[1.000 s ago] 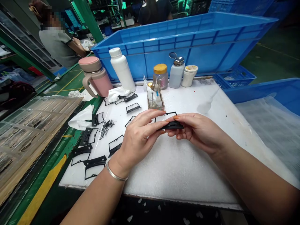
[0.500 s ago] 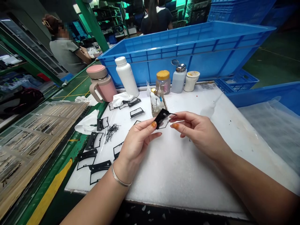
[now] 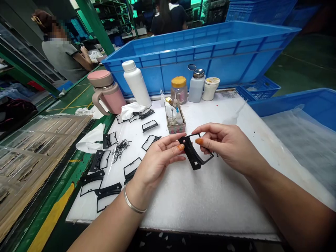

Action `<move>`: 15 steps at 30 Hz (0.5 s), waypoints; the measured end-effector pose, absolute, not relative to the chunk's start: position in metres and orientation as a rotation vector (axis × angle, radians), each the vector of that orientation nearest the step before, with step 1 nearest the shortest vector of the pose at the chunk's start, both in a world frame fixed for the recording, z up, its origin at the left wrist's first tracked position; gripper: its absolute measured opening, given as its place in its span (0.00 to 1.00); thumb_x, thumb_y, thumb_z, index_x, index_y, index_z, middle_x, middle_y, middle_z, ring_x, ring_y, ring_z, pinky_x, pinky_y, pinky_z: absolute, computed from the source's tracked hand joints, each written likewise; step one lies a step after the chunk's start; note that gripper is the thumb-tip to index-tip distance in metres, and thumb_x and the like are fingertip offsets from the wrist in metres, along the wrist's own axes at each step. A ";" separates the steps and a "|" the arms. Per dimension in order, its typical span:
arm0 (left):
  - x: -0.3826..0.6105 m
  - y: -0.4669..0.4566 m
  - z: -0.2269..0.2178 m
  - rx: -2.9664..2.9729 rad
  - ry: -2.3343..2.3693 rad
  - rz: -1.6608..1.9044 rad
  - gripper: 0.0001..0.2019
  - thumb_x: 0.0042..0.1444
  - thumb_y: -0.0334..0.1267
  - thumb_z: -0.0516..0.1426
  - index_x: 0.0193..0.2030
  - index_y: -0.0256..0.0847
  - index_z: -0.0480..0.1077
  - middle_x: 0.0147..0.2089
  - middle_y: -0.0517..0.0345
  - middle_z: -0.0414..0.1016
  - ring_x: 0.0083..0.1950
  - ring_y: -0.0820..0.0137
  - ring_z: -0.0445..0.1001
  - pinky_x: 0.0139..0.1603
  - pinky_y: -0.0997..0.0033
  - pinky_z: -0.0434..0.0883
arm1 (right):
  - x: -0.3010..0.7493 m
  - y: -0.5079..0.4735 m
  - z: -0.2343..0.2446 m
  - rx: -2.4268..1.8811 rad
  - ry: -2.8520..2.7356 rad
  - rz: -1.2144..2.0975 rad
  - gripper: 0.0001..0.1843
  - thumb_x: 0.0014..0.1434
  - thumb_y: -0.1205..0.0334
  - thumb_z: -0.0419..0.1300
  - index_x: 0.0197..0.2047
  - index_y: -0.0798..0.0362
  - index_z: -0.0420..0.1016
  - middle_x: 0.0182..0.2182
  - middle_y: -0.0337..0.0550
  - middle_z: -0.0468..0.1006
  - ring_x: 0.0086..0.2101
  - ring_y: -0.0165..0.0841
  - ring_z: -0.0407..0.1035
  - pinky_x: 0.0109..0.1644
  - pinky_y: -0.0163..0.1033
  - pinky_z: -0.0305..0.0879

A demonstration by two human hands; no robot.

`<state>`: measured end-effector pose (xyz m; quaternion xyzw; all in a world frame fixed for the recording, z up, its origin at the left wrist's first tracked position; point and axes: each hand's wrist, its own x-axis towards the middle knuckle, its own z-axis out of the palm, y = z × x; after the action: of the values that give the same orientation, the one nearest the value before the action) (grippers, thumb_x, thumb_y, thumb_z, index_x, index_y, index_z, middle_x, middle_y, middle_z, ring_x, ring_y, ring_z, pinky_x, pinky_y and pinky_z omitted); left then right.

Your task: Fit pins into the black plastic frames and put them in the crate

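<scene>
Both of my hands hold one black plastic frame above the white foam mat. My left hand pinches its upper left end with thumb and forefinger. My right hand grips its right side, thumb on top. The frame is tilted, its thick curved edge facing me. Several more black frames lie on the mat to the left, beside a small heap of thin black wire pieces.
A small box of little bottles, a yellow-lidded jar, a pump dispenser, a white bottle and a pink mug stand at the mat's far edge. Blue crates sit behind and right. Other people work at the back.
The frame has been turned between my hands, from flat, to held up on edge, to tilted with its broad side showing. Both hands have stayed near the mat's middle.
</scene>
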<state>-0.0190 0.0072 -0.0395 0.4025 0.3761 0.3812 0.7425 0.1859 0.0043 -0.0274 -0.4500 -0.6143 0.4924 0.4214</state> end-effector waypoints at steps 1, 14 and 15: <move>-0.019 0.007 -0.040 0.898 0.828 0.816 0.19 0.54 0.39 0.66 0.53 0.41 0.74 0.46 0.52 0.79 0.43 0.69 0.78 0.41 0.74 0.74 | 0.186 0.004 -0.027 -1.146 -1.567 1.208 0.12 0.63 0.57 0.65 0.46 0.54 0.77 0.22 0.36 0.72 0.25 0.26 0.66 0.27 0.28 0.59; -0.018 0.006 -0.041 0.999 0.865 0.738 0.11 0.51 0.39 0.67 0.39 0.37 0.77 0.36 0.53 0.81 0.35 0.71 0.79 0.35 0.77 0.72 | 0.189 0.001 -0.032 -1.194 -1.787 0.877 0.10 0.63 0.61 0.66 0.48 0.50 0.78 0.23 0.32 0.73 0.24 0.25 0.66 0.28 0.29 0.61; -0.018 0.006 -0.041 1.005 0.864 0.741 0.10 0.51 0.39 0.67 0.39 0.37 0.77 0.36 0.54 0.81 0.35 0.71 0.79 0.35 0.77 0.72 | 0.189 0.001 -0.032 -1.191 -1.796 0.871 0.10 0.63 0.60 0.66 0.48 0.50 0.78 0.23 0.32 0.73 0.24 0.26 0.66 0.28 0.29 0.61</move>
<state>-0.0184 0.0058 -0.0413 0.4557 0.3916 0.3358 0.7254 0.1886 0.0007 -0.0319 -0.4702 -0.7090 0.3440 0.3973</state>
